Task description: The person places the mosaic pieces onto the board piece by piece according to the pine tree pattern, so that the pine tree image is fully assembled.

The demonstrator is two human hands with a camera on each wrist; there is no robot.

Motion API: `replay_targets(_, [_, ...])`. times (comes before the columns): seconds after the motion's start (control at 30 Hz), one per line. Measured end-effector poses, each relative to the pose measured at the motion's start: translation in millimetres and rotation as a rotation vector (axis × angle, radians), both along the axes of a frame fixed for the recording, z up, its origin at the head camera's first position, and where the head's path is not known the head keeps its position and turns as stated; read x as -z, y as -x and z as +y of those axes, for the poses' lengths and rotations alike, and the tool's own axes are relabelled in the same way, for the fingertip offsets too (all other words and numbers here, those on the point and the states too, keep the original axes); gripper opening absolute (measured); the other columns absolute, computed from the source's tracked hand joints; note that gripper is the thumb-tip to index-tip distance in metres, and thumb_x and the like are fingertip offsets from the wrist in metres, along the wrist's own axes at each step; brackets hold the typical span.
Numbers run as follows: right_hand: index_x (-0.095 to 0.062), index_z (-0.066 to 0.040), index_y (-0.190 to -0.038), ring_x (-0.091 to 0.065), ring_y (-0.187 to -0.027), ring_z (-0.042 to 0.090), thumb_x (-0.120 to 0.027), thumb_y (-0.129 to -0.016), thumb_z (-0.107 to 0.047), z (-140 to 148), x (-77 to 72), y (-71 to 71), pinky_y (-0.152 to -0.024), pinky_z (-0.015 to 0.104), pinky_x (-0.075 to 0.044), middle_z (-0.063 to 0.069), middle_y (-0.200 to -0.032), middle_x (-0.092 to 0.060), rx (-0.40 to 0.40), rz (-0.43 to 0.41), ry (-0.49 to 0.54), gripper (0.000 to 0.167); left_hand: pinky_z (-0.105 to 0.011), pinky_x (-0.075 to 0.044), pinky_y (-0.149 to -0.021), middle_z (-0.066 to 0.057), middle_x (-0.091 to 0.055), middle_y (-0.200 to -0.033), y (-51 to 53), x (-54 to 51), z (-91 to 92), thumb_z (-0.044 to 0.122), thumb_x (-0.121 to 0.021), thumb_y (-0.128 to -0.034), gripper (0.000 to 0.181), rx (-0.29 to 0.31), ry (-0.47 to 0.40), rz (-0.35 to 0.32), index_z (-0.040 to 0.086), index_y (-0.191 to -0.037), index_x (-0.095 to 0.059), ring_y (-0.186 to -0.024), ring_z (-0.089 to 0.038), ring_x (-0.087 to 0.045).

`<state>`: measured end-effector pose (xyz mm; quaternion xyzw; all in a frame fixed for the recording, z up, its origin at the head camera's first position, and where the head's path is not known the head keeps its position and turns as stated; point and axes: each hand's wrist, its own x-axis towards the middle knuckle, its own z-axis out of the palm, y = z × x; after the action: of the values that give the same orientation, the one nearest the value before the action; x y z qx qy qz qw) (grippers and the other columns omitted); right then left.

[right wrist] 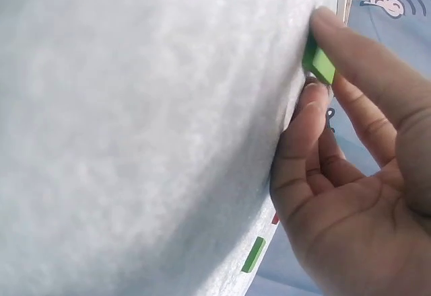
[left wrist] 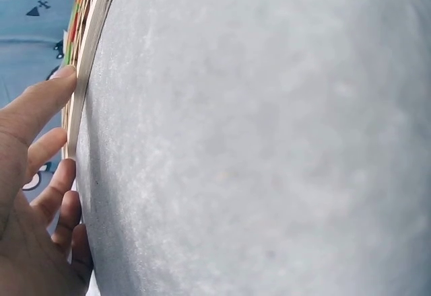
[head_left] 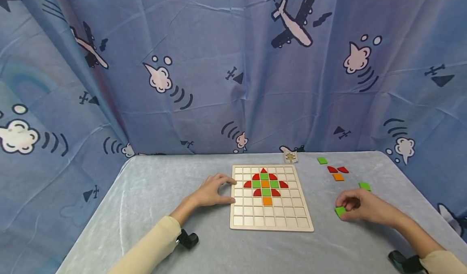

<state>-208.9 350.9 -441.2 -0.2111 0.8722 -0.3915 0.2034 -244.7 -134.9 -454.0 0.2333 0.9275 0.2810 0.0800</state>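
Observation:
A pale gridded board (head_left: 248,222) lies on the table, bearing a pattern of red, green and orange pieces (head_left: 265,184). At its left edge rests my left hand (head_left: 211,191), thumb and fingers spread; in the left wrist view that hand (left wrist: 34,175) touches the board's side (left wrist: 84,74). To the right of the board, my right hand (head_left: 368,207) pinches a green square (head_left: 340,212) between thumb and fingers. The right wrist view shows the green square (right wrist: 319,62) tilted at the fingertips of my right hand (right wrist: 357,175).
Loose pieces lie at the right: a green square (head_left: 322,160), two red pieces (head_left: 343,170), an orange square (head_left: 338,177) and another green square (head_left: 365,186) beyond my right hand. A small patterned card (head_left: 290,157) lies behind the board. A blue printed curtain (head_left: 204,83) hangs behind the table.

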Motion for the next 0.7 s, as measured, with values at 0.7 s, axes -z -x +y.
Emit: replay_targets(0.7, [-0.067,-0.003,-0.1,-0.059,-0.07,0.01,-0.072,-0.088,-0.011,-3.2,-11.1,2.9,-0.06,0.025,-0.049,0.004,-0.086,-0.067,-0.112,0.02,0.122,0.016,-0.052,-0.036,-0.107,0.0,-0.055,-0.136,-0.3,0.5,-0.1,0.046,-0.078,-0.0814,0.057,0.003,0.011,0.001,0.028,-0.132,-0.06,-0.127,-0.026,-0.046])
